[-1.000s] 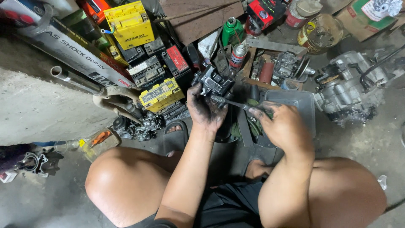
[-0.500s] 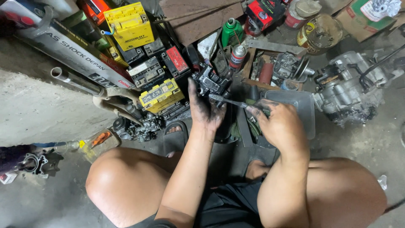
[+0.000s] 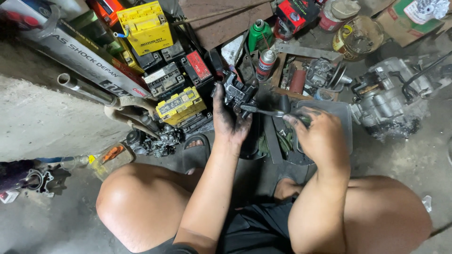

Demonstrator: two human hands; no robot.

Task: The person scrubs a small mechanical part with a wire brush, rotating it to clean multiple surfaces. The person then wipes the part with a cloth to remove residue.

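Head camera looks down on a person squatting on the concrete floor (image 3: 42,122). The left hand (image 3: 229,120), black with grease, is closed around a small dark metal part (image 3: 237,91), holding it up just above the palm. The right hand (image 3: 320,136) grips the handle of a screwdriver (image 3: 263,111), and its tip touches the metal part, so the tool lies between both hands. Left of the left hand stand yellow batteries (image 3: 181,104). Beyond the hands stands a spray can (image 3: 266,62), and right of the right hand sits a grey engine block (image 3: 386,99).
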